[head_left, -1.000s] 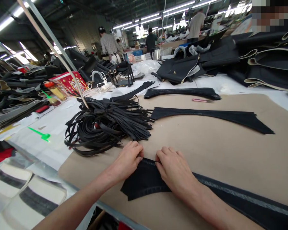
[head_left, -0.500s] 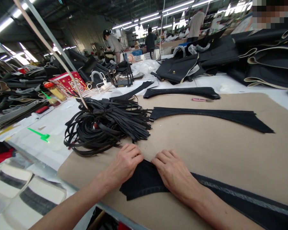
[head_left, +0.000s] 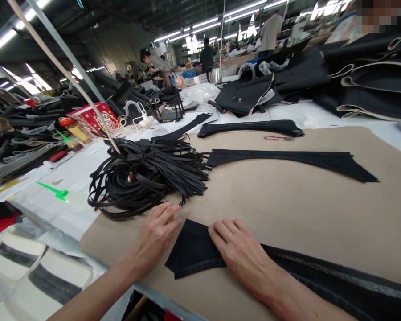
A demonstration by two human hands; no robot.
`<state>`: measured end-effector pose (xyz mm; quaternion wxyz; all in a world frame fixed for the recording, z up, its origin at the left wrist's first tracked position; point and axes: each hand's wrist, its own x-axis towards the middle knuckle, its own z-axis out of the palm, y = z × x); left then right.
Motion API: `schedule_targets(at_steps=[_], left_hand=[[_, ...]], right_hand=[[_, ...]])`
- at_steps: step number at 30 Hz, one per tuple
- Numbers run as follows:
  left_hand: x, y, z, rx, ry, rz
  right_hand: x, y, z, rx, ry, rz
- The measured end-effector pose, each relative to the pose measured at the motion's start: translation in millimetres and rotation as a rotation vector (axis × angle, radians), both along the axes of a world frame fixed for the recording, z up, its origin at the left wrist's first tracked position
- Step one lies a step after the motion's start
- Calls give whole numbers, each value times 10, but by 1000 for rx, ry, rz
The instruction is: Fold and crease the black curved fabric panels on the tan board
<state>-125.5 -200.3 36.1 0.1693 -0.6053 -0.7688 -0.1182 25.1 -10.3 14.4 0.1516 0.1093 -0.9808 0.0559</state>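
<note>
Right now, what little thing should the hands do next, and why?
I'd probably move the left hand onto the black piece, close to the right hand. The left looks just off the piece, while the right rests on its far edge alone, so a second hand there might help keep that edge steady.
</note>
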Motion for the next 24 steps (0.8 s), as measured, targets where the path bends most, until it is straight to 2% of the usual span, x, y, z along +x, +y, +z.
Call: schedule_targets(at_steps=[2,6,11,17,24], left_hand=[[126,94,-18,63,-86,-3],[374,283,-111,27,-240,-89],[382,279,-160,-39,-305,-123],[391,295,-124,-106,-202,-151],[405,317,-178,-140,-80,-150]], right_hand=[[-1,-6,7,1,-8,-4],[8,17,34,3,-43,-4],[132,239,64,-19,-8,43],[429,530,54,-21,-27,11],[589,564,73,-32,-78,-3]])
